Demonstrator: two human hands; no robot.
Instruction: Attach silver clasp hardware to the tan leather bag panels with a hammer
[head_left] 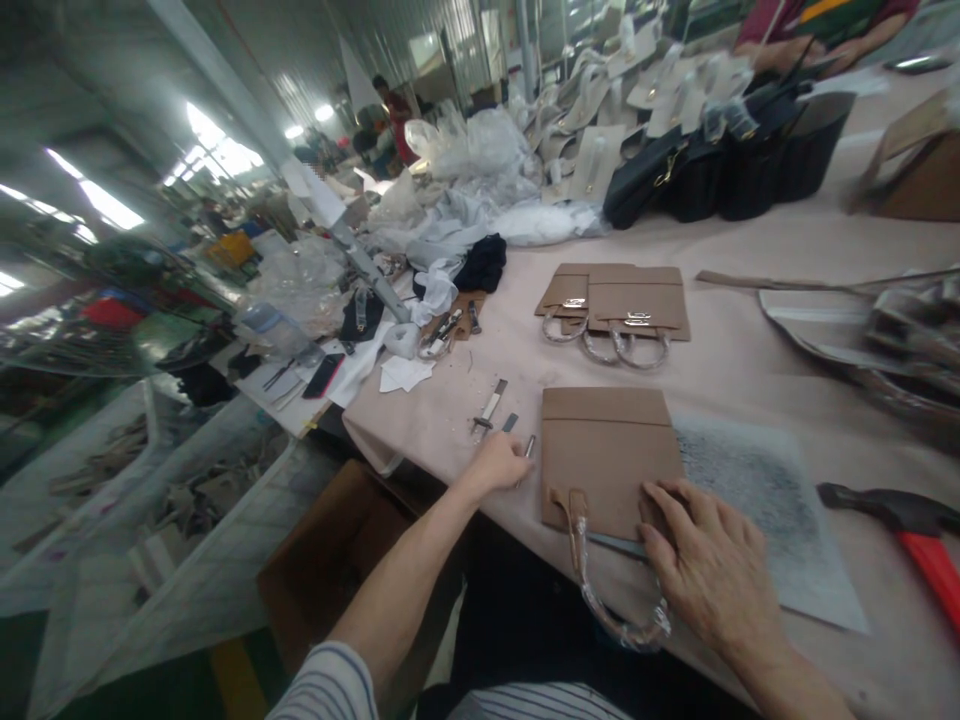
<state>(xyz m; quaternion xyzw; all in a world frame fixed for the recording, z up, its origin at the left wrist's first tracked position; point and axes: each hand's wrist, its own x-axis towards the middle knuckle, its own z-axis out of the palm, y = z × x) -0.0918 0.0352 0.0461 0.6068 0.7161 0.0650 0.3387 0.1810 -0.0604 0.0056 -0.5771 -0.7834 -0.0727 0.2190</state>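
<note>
A brown handbag panel [607, 440] lies at the table's front edge, its plastic-wrapped handle [592, 590] hanging over that edge. My right hand [716, 565] grips the panel's lower right corner by the handle's base, fingertips on top and thumb at the lower edge. Left of the panel, my left hand [501, 462] is closed on a slim metal rod [529, 450]. Just beyond that hand are a flat metal tool [492, 405] and a small dark metal piece [510, 423]. A grey smudged sheet [780, 520] lies to the right, partly under my right hand.
A red-handled hammer [922, 545] lies at the right. Farther back are finished-looking brown panels [637, 295], black bags [727, 180] and plastic wrapping [480, 150]. A metal post [367, 270] rises at the left, near a phone [324, 375]. A co-worker's hands [806, 52] show across the table.
</note>
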